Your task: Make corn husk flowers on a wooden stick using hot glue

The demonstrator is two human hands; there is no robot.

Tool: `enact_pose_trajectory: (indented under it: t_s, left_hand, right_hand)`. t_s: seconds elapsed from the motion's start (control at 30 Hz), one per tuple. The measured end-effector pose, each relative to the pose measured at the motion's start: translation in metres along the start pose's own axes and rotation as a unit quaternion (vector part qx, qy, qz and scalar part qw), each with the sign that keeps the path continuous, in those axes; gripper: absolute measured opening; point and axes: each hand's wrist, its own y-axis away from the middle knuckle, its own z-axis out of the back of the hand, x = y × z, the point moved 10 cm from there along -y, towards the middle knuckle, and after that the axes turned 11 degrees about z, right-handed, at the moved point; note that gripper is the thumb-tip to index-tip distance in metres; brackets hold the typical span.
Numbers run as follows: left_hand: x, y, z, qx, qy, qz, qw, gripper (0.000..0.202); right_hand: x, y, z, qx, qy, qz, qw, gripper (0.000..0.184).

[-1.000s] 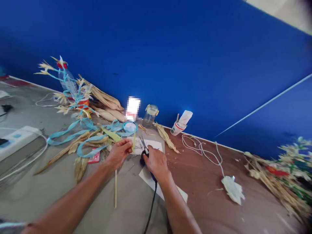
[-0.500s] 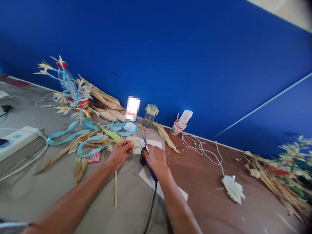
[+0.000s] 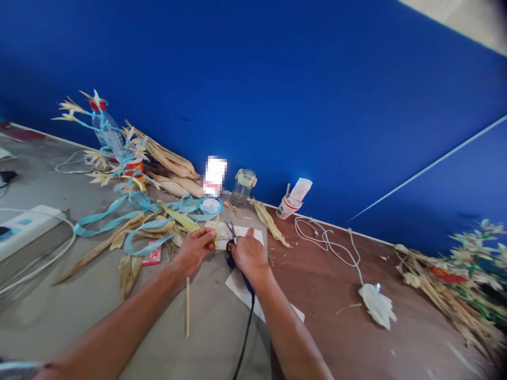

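Pinched between the fingertips of my left hand (image 3: 195, 247) is a small strip of pale green corn husk (image 3: 217, 230), held upright. My right hand (image 3: 250, 253) grips dark-handled scissors (image 3: 232, 230), whose blades point up and away, slightly parted, just right of the husk and apart from it. White paper (image 3: 253, 233) lies beneath and behind the hands. Under my right wrist is a dark tool with a black cord (image 3: 249, 327), lying over another white sheet (image 3: 235, 286). A thin pale stick (image 3: 187, 309) lies below my left wrist.
Light-blue ribbon (image 3: 99, 221), loose dried husks (image 3: 130, 274) and a red packet (image 3: 152, 254) lie left. Behind stand a husk-flower arrangement (image 3: 105, 153), a clear jar (image 3: 243, 186) and a paper cup (image 3: 288, 207). A white cable (image 3: 336, 250) lies right, a power strip (image 3: 31, 224) far left.
My right hand has shifted slightly left with the scissors, whose blades have parted and now tilt further left. My left hand still pinches the husk strip in nearly the same place.
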Motion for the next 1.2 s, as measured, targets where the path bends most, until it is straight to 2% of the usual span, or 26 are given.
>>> enact_pose_trajectory:
  t_s: [0.13, 0.23, 0.33, 0.4, 0.57, 0.83, 0.97, 1.2]
  left_hand:
    - [0.002, -0.002, 0.001, 0.001, 0.001, -0.003, 1.000, 0.021]
    - [0.003, -0.003, 0.002, -0.001, 0.005, -0.002, 1.000, 0.021]
    - [0.003, -0.003, 0.000, 0.008, 0.007, -0.001, 1.000, 0.020]
    - [0.002, -0.002, -0.002, 0.015, 0.005, -0.002, 1.000, 0.018]
    - [0.001, -0.001, -0.002, 0.012, 0.001, -0.006, 1.000, 0.018]
    - [0.000, -0.001, -0.002, 0.019, -0.023, -0.016, 0.999, 0.016]
    - [-0.001, 0.000, -0.003, 0.016, -0.041, -0.021, 0.999, 0.017]
    - [0.000, 0.001, -0.005, 0.009, -0.048, -0.015, 0.999, 0.017]
  right_hand:
    - [-0.001, 0.002, 0.001, -0.007, -0.018, 0.012, 1.000, 0.033]
    - [0.003, 0.002, 0.012, -0.081, -0.075, 0.033, 0.993, 0.029]
    - [0.010, 0.003, 0.025, -0.196, -0.208, 0.067, 0.956, 0.025]
    - [0.012, 0.002, 0.022, -0.223, -0.291, 0.066, 0.928, 0.022]
    - [0.021, -0.005, 0.007, -0.205, -0.368, 0.053, 0.905, 0.017]
    - [0.019, -0.002, 0.011, -0.234, -0.393, 0.047, 0.888, 0.017]
    - [0.019, -0.002, 0.011, -0.241, -0.380, 0.052, 0.892, 0.017]
    - [0.017, -0.003, 0.009, -0.216, -0.346, 0.042, 0.912, 0.015]
